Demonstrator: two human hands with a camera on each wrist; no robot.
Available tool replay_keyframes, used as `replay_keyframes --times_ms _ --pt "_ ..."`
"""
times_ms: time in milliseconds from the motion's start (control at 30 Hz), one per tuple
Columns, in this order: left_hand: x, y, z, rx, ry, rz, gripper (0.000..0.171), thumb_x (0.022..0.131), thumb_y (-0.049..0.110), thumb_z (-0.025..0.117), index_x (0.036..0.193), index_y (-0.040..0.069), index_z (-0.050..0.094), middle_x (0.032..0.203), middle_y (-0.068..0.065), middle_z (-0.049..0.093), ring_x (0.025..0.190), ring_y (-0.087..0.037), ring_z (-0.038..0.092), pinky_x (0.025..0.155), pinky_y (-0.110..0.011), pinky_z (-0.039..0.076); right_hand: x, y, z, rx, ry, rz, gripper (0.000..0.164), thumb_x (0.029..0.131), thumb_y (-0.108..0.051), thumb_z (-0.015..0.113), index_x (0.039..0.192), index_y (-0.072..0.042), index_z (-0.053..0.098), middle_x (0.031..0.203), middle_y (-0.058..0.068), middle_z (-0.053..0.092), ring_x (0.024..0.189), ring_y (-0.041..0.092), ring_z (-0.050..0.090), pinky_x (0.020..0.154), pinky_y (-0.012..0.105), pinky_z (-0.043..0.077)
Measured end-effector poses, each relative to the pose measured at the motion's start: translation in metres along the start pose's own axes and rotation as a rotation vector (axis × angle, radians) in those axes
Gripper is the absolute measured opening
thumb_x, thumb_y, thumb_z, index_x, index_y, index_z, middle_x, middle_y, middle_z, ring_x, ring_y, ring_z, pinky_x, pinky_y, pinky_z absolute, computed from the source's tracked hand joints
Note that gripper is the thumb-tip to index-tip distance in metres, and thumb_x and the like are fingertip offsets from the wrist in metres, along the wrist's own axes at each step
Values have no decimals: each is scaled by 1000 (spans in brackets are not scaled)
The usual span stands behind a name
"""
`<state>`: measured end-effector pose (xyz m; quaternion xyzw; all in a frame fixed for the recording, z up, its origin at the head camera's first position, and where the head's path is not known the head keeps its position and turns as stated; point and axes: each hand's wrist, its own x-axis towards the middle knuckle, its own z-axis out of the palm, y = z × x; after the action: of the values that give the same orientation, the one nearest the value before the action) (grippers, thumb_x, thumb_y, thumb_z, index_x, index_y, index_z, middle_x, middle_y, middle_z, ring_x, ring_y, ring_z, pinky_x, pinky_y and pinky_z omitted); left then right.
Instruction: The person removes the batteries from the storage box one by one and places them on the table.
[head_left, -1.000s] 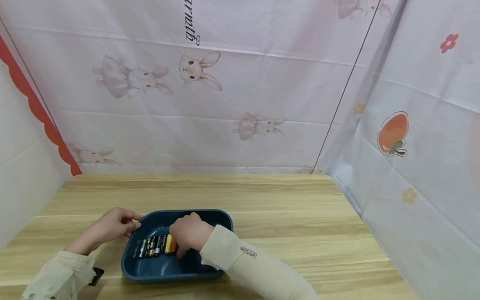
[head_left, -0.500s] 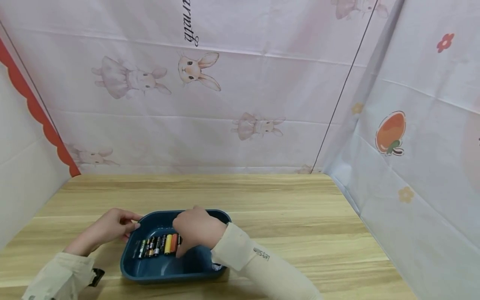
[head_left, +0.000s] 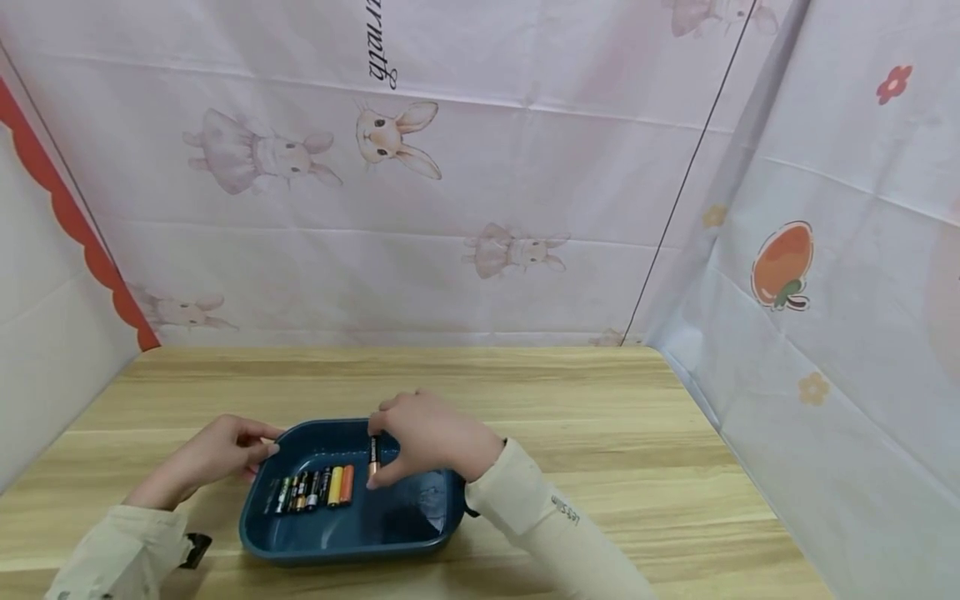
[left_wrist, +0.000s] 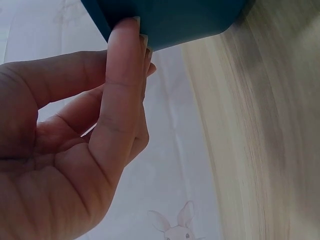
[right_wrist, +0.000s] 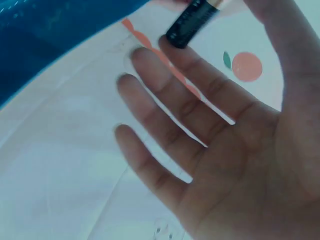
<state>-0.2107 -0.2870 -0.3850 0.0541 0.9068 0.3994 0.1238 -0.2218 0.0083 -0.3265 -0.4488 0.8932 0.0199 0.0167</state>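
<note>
Pale wood-grain worktop [head_left: 592, 454] spreads right of a dark blue, rounded oblong tray [head_left: 345, 551]; the left hand [head_left: 225, 452] rests loose fingers on its back-left corner; the right hand [head_left: 435, 433] pinches, just right of a multicoloured row of cylindrical batteries [head_left: 312, 492], one black-and-copper battery [head_left: 375, 454] toward the tray's back edge

In the head view we find, toward seven o'clock, a tray [head_left: 375, 523] of smooth plastic, glossy enough to throw highlights. At its nine o'clock side, we see slick, shiny jackets on the row of batteries [head_left: 312, 490]; near its one o'clock, the black battery [head_left: 374, 454] ends in coppery, metallic-looking wrap. We read the table [head_left: 600, 467] at six as smooth, satin wood grain, the backdrop [head_left: 480, 183] at twelve as thin creased sheeting, the sleeves [head_left: 555, 521] as matt wrinkled cloth.
</note>
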Motion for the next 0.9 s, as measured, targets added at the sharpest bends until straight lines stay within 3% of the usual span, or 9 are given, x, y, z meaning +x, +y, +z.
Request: replay_keyframes --times_ms 367,633,900 --pt "0 1 -1 -21 -5 -4 30 93 0 56 120 -15 58 75 -10 61 65 -20 60 58 -36 57 -28 31 -1 88 176 -6 56 80 -60 68 119 -20 65 105 -7 62 89 7 58 86 29 48" --pt "0 1 0 -11 -1 -10 30 93 -1 56 120 -15 59 74 -9 60 65 -21 60 58 -36 57 -47 55 4 141 307 -27 53 77 -54 74 114 -16 66 98 -4 62 88 11 59 79 29 50" --pt "-1 -1 0 -30 -1 3 32 93 0 57 121 -16 57 73 -9 60 65 -22 60 57 -36 56 -66 77 12 178 342 29 50 77 -51 76 111 -16 66 95 -3 61 86 15 57 75 30 50"
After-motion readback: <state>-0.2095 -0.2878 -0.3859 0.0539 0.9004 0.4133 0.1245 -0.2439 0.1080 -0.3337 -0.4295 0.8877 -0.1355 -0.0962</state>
